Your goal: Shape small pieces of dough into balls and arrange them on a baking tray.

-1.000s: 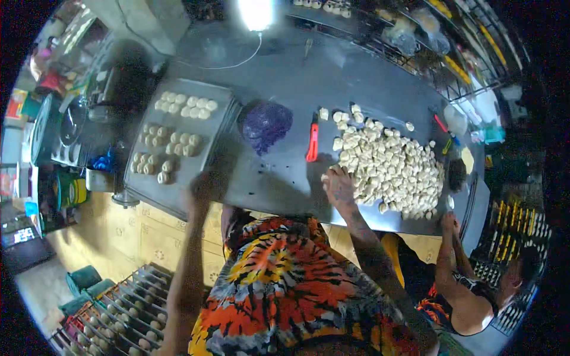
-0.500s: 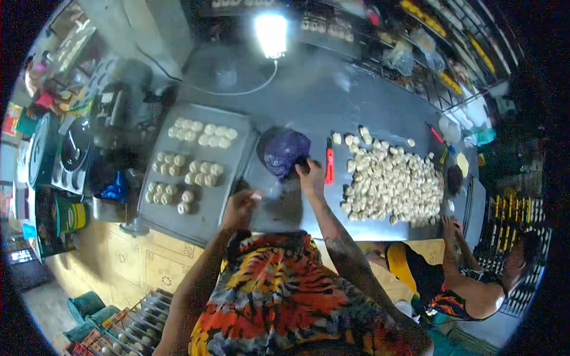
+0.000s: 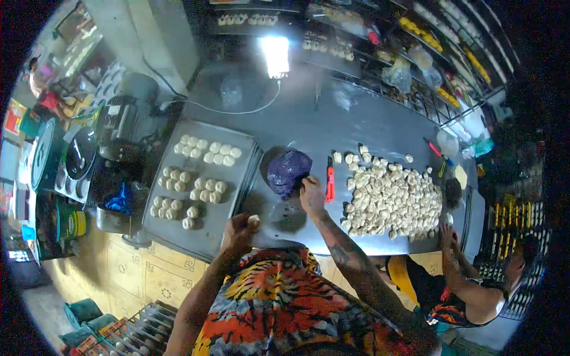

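My left hand [image 3: 238, 232] is closed near the table's front edge, round a small white dough piece [image 3: 254, 219] that shows between thumb and fingers. My right hand [image 3: 312, 196] reaches to the lower right edge of a mound of purple paste [image 3: 288, 172], its fingers bent together in a pinch against it. The fingertips are partly hidden, so how much paste they grip does not show. To my left, a metal tray [image 3: 155, 215] bears white dough balls [image 3: 205, 190] in close-set clusters.
Right of the paste lies a red cutter [image 3: 330, 183], then a broad spread of dough pieces [image 3: 395, 199]. A co-worker [image 3: 469, 291] sits at the right end of the table [image 3: 309, 127]. A lit lamp [image 3: 275, 56] with a white cable stands at the back.
My right hand's fingers have drawn closer together at the paste's edge. The dough in my left hand shows more clearly now. The view has shifted slightly.
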Demonstrator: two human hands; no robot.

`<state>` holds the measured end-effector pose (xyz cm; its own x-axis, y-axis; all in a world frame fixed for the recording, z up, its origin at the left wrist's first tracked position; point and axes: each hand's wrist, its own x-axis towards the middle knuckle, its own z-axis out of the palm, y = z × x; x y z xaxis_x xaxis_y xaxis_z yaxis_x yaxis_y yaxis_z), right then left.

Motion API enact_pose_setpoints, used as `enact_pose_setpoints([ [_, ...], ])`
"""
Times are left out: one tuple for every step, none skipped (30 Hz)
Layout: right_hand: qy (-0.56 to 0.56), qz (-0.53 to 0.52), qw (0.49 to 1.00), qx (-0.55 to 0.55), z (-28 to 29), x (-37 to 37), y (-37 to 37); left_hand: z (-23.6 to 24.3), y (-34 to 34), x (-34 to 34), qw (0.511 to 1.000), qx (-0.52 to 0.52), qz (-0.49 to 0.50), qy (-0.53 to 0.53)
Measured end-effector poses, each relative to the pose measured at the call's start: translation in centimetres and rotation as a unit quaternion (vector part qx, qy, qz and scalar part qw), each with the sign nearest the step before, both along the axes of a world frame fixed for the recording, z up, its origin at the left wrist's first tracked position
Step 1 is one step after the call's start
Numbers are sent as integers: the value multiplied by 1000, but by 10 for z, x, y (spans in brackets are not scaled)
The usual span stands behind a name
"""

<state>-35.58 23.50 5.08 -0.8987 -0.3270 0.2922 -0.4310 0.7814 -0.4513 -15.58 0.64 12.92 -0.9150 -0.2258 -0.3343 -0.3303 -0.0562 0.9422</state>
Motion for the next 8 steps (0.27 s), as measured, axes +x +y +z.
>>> enact_pose_setpoints([
  [-2,24,1000,9,0,-2,3,-1,7,-3,999,37,20,32],
  [-6,48,999,18,-1,-4,5,-3,14,-5,995,73,39,63],
  [-3,52,999,17,-3,-6,8,-6,21,-7,994,72,43,67],
  [-5,65,998,24,-4,-7,10,-9,30,-9,993,91,52,63],
  [-7,79,996,33,-6,-10,11,-12,39,-12,990,110,62,60],
  [-9,92,995,40,-8,-13,12,-14,47,-16,987,128,71,57],
  [-39,101,992,67,-9,-15,14,-17,55,-19,985,148,80,45],
  [-11,111,993,44,-11,-17,16,-18,61,-19,984,144,86,54],
])
